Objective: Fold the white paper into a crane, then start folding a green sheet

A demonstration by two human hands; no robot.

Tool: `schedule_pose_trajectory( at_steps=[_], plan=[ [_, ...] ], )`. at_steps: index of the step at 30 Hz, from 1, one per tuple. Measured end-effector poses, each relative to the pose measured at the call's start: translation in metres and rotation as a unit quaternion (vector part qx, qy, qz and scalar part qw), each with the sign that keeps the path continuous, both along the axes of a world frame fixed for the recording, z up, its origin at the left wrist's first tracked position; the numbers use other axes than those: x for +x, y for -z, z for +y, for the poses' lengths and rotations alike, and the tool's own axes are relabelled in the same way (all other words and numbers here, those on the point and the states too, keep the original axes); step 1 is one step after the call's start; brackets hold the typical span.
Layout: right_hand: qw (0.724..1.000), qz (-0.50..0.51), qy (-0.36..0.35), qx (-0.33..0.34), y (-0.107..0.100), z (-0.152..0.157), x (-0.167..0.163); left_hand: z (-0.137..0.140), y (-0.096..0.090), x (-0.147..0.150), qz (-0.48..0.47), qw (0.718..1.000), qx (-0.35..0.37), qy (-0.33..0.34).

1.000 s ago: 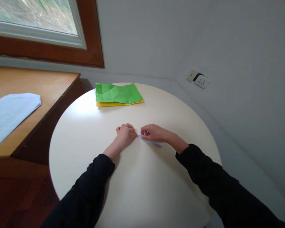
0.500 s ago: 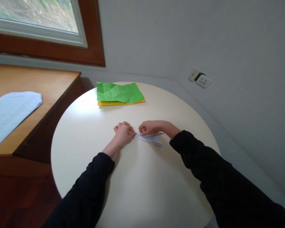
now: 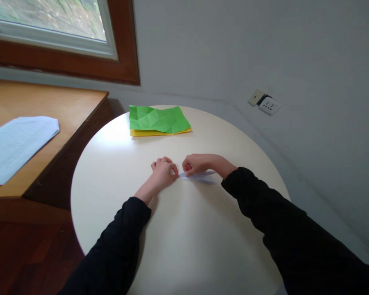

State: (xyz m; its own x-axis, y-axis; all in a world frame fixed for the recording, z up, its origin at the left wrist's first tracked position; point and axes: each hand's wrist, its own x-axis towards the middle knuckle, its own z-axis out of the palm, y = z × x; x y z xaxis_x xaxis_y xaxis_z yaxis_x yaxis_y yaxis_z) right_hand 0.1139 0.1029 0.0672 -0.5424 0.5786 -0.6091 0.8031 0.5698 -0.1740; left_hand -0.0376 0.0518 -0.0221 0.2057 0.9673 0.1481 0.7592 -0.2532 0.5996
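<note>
A small folded white paper [image 3: 199, 178] is held between my two hands just above the round white table [image 3: 184, 229]. Its narrow left tip is pinched by my left hand [image 3: 165, 172], the thumb and forefinger closed on it. My right hand [image 3: 198, 164] is closed over the paper's upper edge, its fingers curled and gripping near the tip. Two thin flaps of the paper spread apart toward the right, under my right wrist. Part of the paper is hidden by the fingers.
A creased green paper [image 3: 160, 119] lies on a yellow paper [image 3: 161, 133] at the table's far side. Left of the table stands a wooden desk [image 3: 76, 102] with white sheets [image 3: 24, 143] on it. A socket [image 3: 269, 105] sits on the wall behind.
The lower flap of the white paper has swung up, closer to the upper one. Both hands keep their hold. The whole view has shifted slightly.
</note>
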Motion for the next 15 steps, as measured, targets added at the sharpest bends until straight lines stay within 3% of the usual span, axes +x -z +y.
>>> schedule_pose_trajectory(
  at_steps=[6, 15],
  plan=[
    [0.996, 0.034, 0.037, -0.07, 0.006, 0.011, 0.007, -0.001, -0.011, -0.003, -0.006, 1.0, -0.027, 0.011],
    [0.999, -0.016, 0.029, -0.031, -0.002, 0.008, -0.002, -0.001, -0.015, -0.008, -0.004, 0.999, -0.036, 0.014]
  ],
)
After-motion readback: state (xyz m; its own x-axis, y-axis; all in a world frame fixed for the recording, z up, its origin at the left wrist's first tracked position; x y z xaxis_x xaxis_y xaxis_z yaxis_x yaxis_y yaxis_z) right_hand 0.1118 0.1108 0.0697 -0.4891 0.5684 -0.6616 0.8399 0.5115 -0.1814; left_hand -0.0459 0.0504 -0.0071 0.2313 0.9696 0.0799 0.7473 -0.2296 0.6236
